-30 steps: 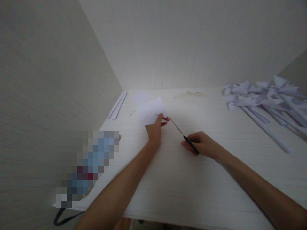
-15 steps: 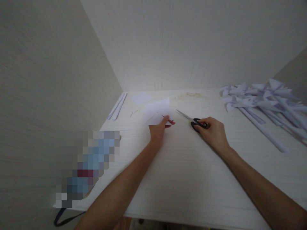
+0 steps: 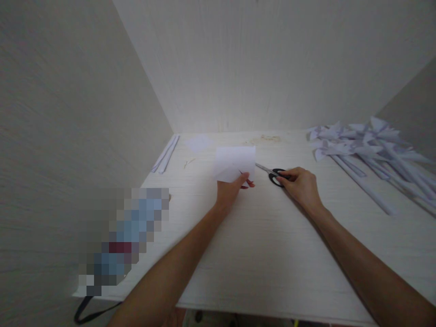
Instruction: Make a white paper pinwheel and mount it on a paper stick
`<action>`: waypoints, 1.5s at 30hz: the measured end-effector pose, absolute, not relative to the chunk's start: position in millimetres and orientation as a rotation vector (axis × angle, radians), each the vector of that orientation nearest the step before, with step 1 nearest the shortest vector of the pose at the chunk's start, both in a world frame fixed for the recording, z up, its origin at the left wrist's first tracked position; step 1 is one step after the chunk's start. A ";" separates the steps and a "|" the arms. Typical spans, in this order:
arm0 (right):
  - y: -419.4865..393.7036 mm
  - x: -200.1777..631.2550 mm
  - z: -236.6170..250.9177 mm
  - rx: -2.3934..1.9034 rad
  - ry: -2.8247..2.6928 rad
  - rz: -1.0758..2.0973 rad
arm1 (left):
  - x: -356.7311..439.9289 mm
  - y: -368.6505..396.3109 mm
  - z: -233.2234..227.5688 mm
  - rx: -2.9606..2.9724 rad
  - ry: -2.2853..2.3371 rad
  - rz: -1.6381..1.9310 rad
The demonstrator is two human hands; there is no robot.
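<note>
Left hand (image 3: pixel 230 190): pinching a white sheet (image 3: pixel 235 156) by its near edge, thumb on top and fingertips showing past its right side; that low hold seems to leave most of the paper uncovered and in plain sight
White sheet: centred in front of the person, its upper part seeming to bow a little over the hand, probably because only the near edge is supported; a small dark mark sits near its middle, and a thin dark line, likely a cut, runs to the thumb, which may be pressing there to keep the corner flat
Right hand (image 3: pixel 303 185): fingers closed around the handles of the scissors (image 3: pixel 274 173), the black loops showing ahead of them
Scissors: blades aimed left, tips just beside the sheet's right edge, whether touching I cannot tell; holding them this close presumably spares a long reach
Spare paper (image 3: pixel 199 143): lying flat behind and left of the hands, perhaps put there to be out of the way
Rolled paper sticks (image 3: pixel 166 154): side by side at the table's (image 3: pixel 259 272) left edge, likely lined up to pick easily
Paper pinwheels (image 3: pixel 354 145): heaped at the far right, heads toward the wall (image 3: pixel 238 81), sticks toward the person, which probably protects the folded vanes
</note>
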State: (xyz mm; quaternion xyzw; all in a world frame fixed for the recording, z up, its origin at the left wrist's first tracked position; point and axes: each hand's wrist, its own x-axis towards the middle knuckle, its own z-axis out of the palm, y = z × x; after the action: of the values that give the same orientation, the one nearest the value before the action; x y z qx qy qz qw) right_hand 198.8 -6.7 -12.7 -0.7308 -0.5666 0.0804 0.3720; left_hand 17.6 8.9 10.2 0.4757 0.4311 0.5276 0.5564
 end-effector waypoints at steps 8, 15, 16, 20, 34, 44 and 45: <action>-3.3 201.1 -16.1 -1.819 -1.404 0.098 | 18.2 6.4 12.3 1.149 1.025 1.226; -0.8 202.4 -15.6 -1.794 -1.403 0.157 | 18.5 7.5 11.9 1.122 1.046 1.247; 1.4 202.6 -15.8 -1.783 -1.410 0.162 | 18.5 7.7 11.8 1.109 1.048 1.258; 23.5 201.8 -19.6 -1.732 -1.389 0.225 | 17.9 8.4 11.6 1.093 1.048 1.272; 57.3 181.2 -16.2 -1.323 -1.183 0.401 | 16.7 9.2 11.7 1.110 1.099 1.272; -11.8 152.9 -5.3 -1.023 -1.469 0.723 | 19.6 3.9 12.2 1.126 1.110 1.226; -10.8 152.6 -5.0 -1.012 -1.490 0.731 | 19.6 3.7 12.3 1.117 1.116 1.229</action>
State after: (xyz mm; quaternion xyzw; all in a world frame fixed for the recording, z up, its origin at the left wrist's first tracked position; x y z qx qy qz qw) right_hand 152.6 -10.8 -5.0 -0.4299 -0.6332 0.3106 0.5638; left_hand 19.6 3.7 12.3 0.4697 0.4694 0.5171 0.5400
